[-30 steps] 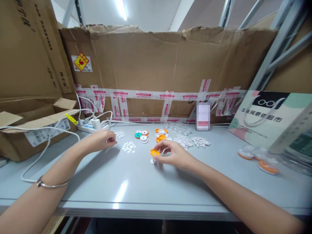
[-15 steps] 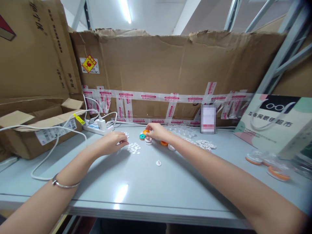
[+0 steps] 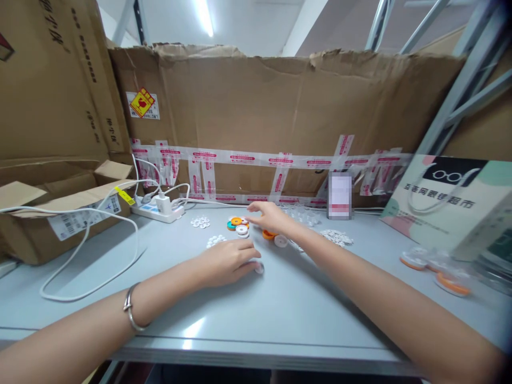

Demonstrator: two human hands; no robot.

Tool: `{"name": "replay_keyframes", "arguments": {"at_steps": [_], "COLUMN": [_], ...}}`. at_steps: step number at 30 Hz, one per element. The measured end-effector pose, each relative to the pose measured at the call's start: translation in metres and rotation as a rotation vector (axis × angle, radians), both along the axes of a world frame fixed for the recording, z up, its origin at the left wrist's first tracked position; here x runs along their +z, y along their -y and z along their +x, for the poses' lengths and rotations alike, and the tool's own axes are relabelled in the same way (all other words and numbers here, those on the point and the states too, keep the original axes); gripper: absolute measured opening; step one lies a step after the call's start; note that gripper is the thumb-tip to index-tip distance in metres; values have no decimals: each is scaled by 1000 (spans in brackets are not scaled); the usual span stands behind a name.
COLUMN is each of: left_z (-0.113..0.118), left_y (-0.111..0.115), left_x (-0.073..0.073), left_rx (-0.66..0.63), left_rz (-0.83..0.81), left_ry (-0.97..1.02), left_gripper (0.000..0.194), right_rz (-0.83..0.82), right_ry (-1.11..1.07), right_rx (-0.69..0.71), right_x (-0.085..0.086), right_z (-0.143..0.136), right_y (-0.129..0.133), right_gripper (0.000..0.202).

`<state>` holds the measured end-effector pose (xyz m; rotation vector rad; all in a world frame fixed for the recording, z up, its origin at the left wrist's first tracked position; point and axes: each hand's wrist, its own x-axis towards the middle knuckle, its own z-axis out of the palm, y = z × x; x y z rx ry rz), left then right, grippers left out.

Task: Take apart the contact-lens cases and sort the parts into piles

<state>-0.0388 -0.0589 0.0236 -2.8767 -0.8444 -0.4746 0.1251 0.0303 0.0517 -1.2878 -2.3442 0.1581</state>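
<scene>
My left hand [image 3: 228, 261] lies palm down on the grey table [image 3: 224, 314], its fingertips touching a small white peg-like part [image 3: 260, 269]. My right hand [image 3: 270, 216] reaches farther back with fingers stretched out, holding nothing, just right of a cluster of orange, teal and white discs [image 3: 238, 225]. An orange disc [image 3: 267, 234] and a white disc [image 3: 281, 241] lie under my right wrist. Little piles of small white buttons [image 3: 215, 241] sit left of the cluster.
A white power strip [image 3: 158, 211] with cables lies at the back left beside an open cardboard box [image 3: 60, 208]. A taped cardboard wall [image 3: 280, 122] closes the back. A printed paper bag [image 3: 448, 200] and clear bags of orange discs [image 3: 436, 266] stand at the right.
My right hand carried the orange disc back to the disc cluster and let it go. My left hand moved right from the button piles onto the small white part.
</scene>
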Motion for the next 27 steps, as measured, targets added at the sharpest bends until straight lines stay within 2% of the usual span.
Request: {"name": "replay_keyframes", "arguments": {"at_steps": [3, 6, 11, 13, 15, 18, 22, 24, 27], "left_z": [5, 6, 8, 8, 9, 10, 11, 11, 10], "left_y": [4, 5, 5, 5, 5, 6, 6, 6, 5], "left_x": [-3, -5, -7, -7, -8, -9, -10, -9, -7], "left_rx": [-24, -30, -41, -48, -58, -74, -82, -79, -76], "left_rz": [-35, -7, 68, 87, 89, 80, 55, 42, 36], "left_ry": [-9, -23, -31, -22, -18, -14, -19, -31, -36], "left_gripper": [29, 30, 30, 29, 29, 28, 28, 28, 28], "right_rz": [24, 31, 32, 66, 70, -13, 4, 18, -2], "right_ry": [-26, -45, -15, 30, 70, 11, -86, -92, -78], "right_rx": [-58, -188, -663, -808, -943, -1063, -992, -944, -864], "right_x": [8, 20, 35, 31, 19, -5, -28, -30, -23], "right_z": [45, 109, 238, 282, 312, 328, 313, 301, 280], "right_y": [19, 38, 77, 98, 118, 140, 148, 146, 140], "right_gripper": [24, 25, 27, 30, 35, 41, 37, 32, 28]}}
